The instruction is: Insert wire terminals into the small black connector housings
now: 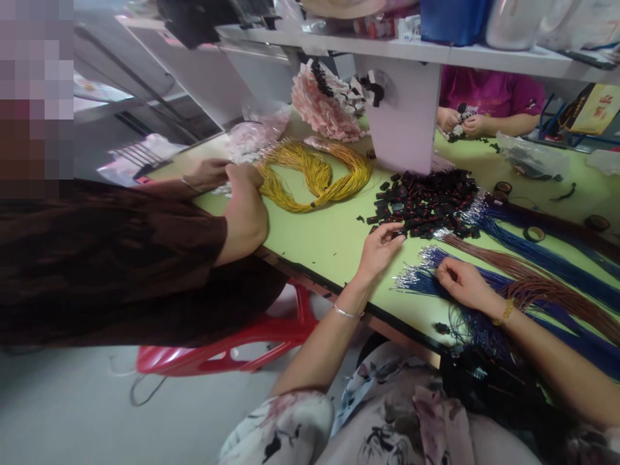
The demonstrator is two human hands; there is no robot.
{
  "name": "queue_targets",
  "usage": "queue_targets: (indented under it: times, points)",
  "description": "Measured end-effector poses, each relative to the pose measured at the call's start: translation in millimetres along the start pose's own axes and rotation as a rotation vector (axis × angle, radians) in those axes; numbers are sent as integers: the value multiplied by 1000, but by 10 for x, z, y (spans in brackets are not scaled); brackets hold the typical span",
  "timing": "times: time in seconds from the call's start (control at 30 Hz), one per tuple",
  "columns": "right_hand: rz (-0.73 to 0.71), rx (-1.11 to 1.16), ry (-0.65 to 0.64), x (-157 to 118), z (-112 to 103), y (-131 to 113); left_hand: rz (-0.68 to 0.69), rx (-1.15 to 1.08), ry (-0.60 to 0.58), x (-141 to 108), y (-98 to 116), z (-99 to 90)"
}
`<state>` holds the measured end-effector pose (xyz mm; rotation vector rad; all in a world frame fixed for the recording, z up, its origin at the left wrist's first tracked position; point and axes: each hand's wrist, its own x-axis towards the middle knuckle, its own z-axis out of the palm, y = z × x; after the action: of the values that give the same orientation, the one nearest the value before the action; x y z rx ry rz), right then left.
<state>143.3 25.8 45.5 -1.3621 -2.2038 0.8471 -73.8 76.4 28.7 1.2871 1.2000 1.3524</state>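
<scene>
At the near edge of a heap of small black plastic connector housings [431, 200], my left hand [380, 252] pinches one black connector housing [399, 234] between thumb and fingers. Over a bundle of blue wires [421, 281] with silver crimped ends, my right hand [460, 281] is closed, fingers curled onto the wires near their tips. How many wires it grips is hidden by the fingers. Brown wires [489, 256] with the same metal ends lie just beyond my right hand. A tangle of blue wires [477, 329] with a black connector hangs by the table's front edge.
A co-worker in dark clothing [121, 265] works on my left, beside yellow wire bundles [310, 174]. Across the table, a person in a magenta shirt [489, 97] handles small parts. A shelf [329, 44] on a white post stands ahead. Tape rolls [533, 234] lie right; a red stool [232, 342] stands left.
</scene>
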Motion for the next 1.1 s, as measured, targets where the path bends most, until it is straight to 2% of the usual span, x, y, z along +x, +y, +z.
queue_targets:
  times: [0.1,0.2,0.3,0.63,0.8,1.1]
  points:
    - [-16,195,28,83,-16,-95,-170,-335,2,-64,36,25]
    - [-36,349,57,148,-26,-206,-342,-494,-47,-164,67,68]
    - [-39,425,95,173,-31,-287,-435,-606,-117,-282,94,122]
    - [28,286,197,136,30,-249,-485,-743,-183,-478,73,291]
    - [16,246,186,129,36,-242,-486,-753,-216,-495,51,298]
    - [7,265,161,126,62,-227,-495,-756,-206,-497,5,290]
